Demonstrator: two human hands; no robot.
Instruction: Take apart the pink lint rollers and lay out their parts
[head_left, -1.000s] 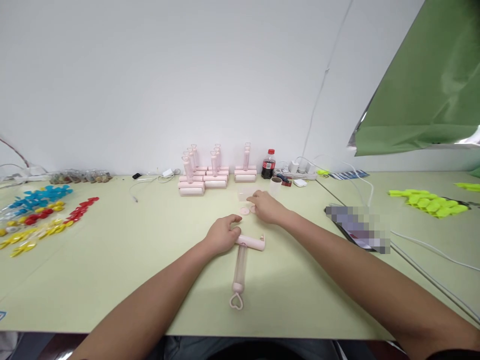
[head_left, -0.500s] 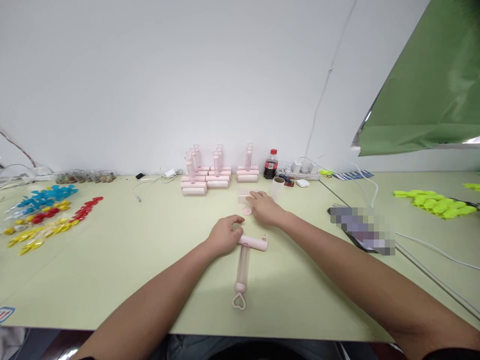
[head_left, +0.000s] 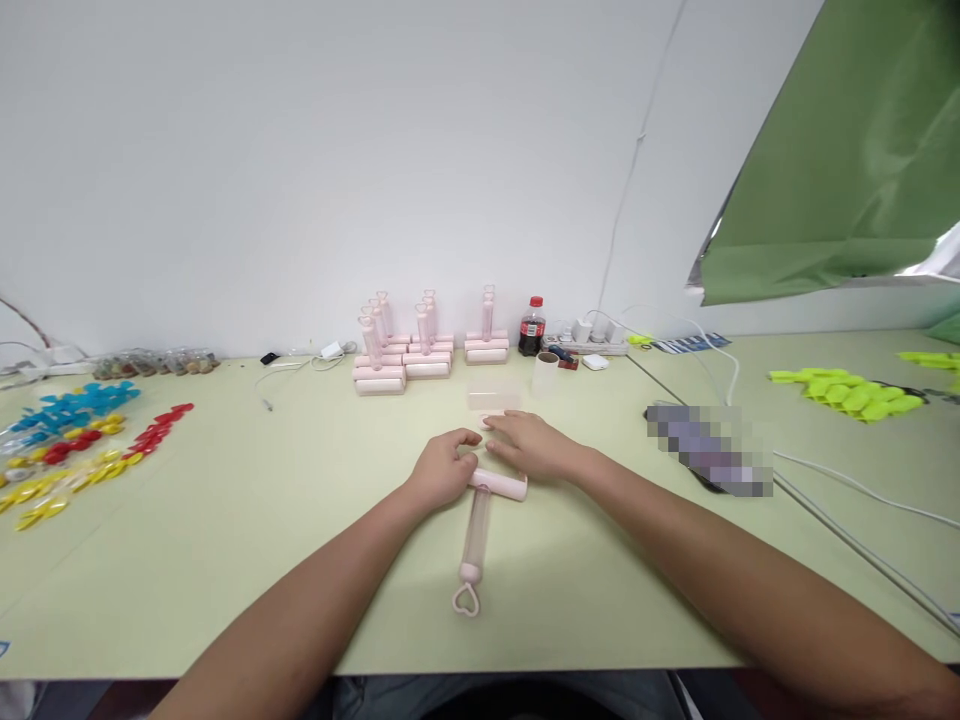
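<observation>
A pink roller frame with a clear handle and a heart-shaped loop (head_left: 474,540) lies on the table. My left hand (head_left: 444,468) rests at the left end of its crossbar, thumb against it and fingers curved round that end. Just above the crossbar, my right hand (head_left: 531,443) is spread low over the table with its fingertips at a small pink disc (head_left: 489,421), which it partly covers; whether it grips the disc is hard to tell. Behind the fingers lies a clear pinkish cover (head_left: 493,394). A white paper roll (head_left: 546,374) stands to the right of the cover.
Several pink rollers (head_left: 380,380) stand along the wall, beside a cola bottle (head_left: 532,328). At the right are a power strip (head_left: 585,347), cables, a blurred phone (head_left: 709,450) and neon-yellow pieces (head_left: 855,394). Coloured plastic pieces (head_left: 82,400) lie at the left.
My right hand has moved back from the clear cover toward the roller frame and now partly covers the pink disc. My left hand stays at the crossbar. The view has shifted slightly.
</observation>
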